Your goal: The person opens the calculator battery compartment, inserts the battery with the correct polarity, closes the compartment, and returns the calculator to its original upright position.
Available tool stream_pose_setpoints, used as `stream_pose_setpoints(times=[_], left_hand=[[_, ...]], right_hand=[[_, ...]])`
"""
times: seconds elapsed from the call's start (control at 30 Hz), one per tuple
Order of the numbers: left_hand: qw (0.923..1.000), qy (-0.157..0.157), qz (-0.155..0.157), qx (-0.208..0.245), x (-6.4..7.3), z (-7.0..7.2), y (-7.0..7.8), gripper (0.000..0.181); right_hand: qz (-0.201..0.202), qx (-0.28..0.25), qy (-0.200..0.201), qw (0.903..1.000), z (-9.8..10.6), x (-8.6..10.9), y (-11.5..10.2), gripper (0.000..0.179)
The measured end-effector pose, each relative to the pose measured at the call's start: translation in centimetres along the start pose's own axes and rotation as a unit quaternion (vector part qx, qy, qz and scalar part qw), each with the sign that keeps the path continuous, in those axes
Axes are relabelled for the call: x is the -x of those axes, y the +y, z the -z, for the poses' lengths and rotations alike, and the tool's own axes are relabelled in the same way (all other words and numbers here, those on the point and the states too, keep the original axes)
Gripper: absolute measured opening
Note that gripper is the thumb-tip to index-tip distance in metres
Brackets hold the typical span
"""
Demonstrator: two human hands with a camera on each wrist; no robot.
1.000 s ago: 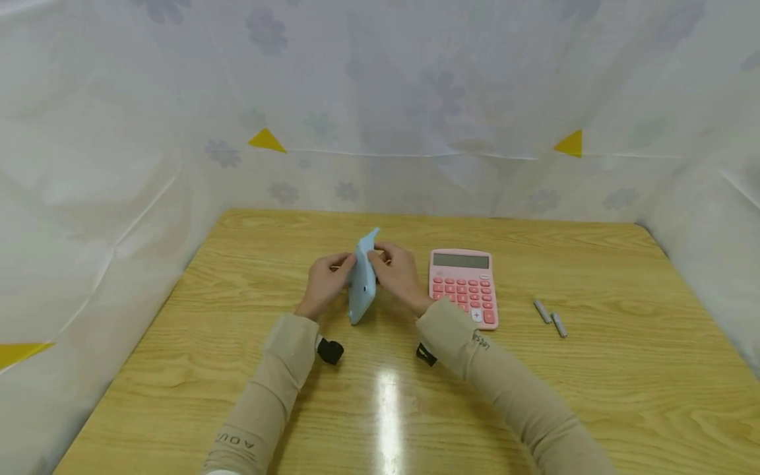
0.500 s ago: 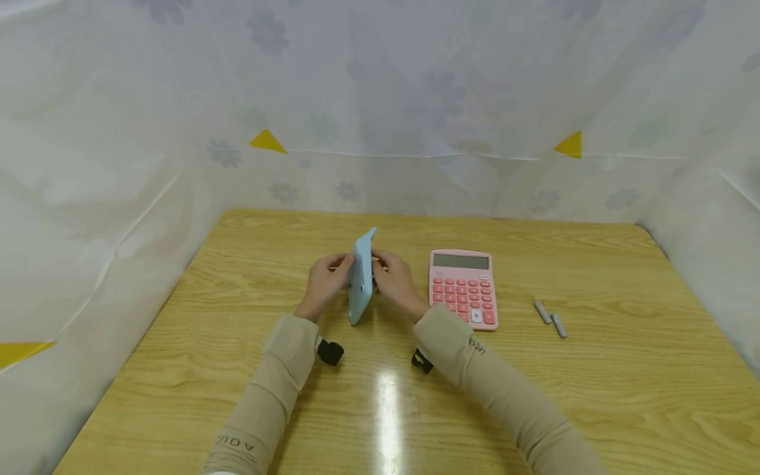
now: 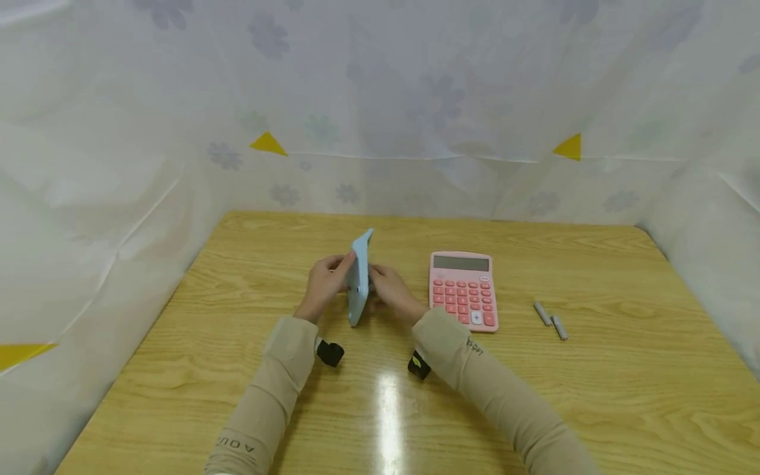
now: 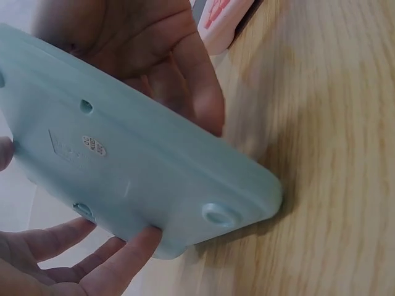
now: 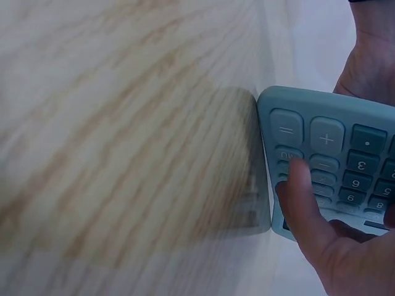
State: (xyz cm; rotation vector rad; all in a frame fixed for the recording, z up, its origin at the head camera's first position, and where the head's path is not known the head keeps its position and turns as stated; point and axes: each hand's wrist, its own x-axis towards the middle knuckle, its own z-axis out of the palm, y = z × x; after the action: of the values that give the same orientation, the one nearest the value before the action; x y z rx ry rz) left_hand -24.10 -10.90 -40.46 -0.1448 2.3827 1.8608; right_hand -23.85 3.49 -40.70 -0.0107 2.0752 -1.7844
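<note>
from the head, the blue calculator (image 3: 359, 293) stood tilted on edge at the table (image 3: 267, 257), between the left hand (image 3: 325, 282), which gripped it, and the right hand (image 3: 393, 289), whose fingertips were hidden; the pink calculator (image 3: 473, 270) lay near the right hand. in the left wrist view, the left fingers (image 4: 126, 259) spread near one edge of its back; it was probably light, stiff and rather slippery, best held by its sides. in the right wrist view, the right fingers (image 5: 301, 188) reached fairly straight over the keys (image 5: 286, 126), not curled round it.
</note>
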Motion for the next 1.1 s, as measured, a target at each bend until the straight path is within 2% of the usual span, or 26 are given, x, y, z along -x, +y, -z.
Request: stream_pose_setpoints(times=[0.2, 0.47, 0.53, 0.7, 0.77, 0.93, 1.1], left_hand=[[0.9995, -0.008, 0.028, 0.009, 0.0, 0.1, 0.4, 0.067], [0.9979, -0.006, 0.046, 0.045, 0.1, -0.1, 0.8, 0.065], [0.9972, -0.005, 0.045, 0.059, 0.2, -0.4, 0.8, 0.063], [0.9961, -0.003, 0.040, 0.079, 0.3, -0.9, 1.0, 0.061], [0.9956, -0.001, 0.041, 0.085, 0.3, -1.1, 1.0, 0.060], [0.9940, -0.004, 0.044, 0.100, 0.3, -1.4, 0.9, 0.058], [0.9919, -0.006, 0.048, 0.117, 0.1, -1.6, 0.7, 0.054]], right_hand=[[-0.036, -0.028, -0.024, 0.9987, -0.3, -0.1, 0.2, 0.048], [-0.050, -0.060, -0.026, 0.9966, -0.3, -0.1, 0.2, 0.048], [-0.050, -0.059, -0.022, 0.9967, -0.3, 0.6, -0.4, 0.047], [-0.047, -0.053, -0.015, 0.9974, 0.2, 0.7, -0.5, 0.046], [-0.046, -0.052, -0.012, 0.9975, 0.4, 0.1, 0.1, 0.046], [-0.044, -0.041, -0.008, 0.9981, 0.7, 0.2, 0.1, 0.045], [-0.047, -0.009, 0.000, 0.9989, 0.9, 0.3, 0.0, 0.046]])
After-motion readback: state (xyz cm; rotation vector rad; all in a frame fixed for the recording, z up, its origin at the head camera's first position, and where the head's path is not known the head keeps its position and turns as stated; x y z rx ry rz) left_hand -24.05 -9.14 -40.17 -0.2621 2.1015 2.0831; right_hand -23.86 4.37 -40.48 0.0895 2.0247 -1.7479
